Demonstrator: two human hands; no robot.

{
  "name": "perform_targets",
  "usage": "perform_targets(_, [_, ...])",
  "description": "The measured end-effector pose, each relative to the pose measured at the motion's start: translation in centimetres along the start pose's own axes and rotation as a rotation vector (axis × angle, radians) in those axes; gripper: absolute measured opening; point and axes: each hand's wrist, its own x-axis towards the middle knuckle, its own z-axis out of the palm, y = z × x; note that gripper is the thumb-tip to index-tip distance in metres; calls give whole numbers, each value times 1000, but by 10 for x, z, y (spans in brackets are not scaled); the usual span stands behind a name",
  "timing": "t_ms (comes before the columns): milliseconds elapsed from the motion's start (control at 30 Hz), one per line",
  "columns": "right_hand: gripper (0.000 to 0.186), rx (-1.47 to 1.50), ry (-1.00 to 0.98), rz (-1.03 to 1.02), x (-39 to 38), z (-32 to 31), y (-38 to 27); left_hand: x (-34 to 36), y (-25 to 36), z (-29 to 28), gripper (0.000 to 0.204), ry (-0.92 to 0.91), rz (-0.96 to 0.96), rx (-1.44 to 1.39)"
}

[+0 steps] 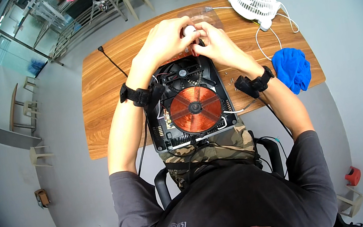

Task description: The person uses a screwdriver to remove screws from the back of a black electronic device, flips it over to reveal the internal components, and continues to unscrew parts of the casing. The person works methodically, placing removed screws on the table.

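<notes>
An opened induction cooker [162, 135] lies in front of me, its edge overhanging the table's near side. Inside it are a round copper coil [209, 109] and a black cooling fan [182, 73]. My left hand [169, 39] is closed around a small white round-ended object [189, 30] above the cooker's far end. Close against it, my right hand [220, 50] has its fingers pinched together near a dark reddish part; what they grip is mostly hidden. An orange-red panel [175, 58] shows partly beneath my hands. Both wrists wear black straps.
On the wooden table [104, 101], several small screws [229, 80] lie right of the cooker. A clear plastic tray [212, 18] sits behind my hands. A white fan [253, 1] with its cable and a crumpled blue cloth [292, 70] are at the right. A black cable [112, 60] lies left.
</notes>
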Motion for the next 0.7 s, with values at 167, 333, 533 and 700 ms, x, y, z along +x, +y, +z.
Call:
perform_targets(167, [50,24,59,-50,1,6,5,-1,2,10,50,43,-116,188])
perform_targets(333, [47,-12,-27,28,4,1,-3,0,5,10,53,55,-178,228])
perform_targets(533, [49,81,-6,2,5,0,15,-3,2,0,49,-7,-52,5])
perform_targets(700, [50,21,17,-30,0,6,7,-3,1,2,54,-27,-125,94])
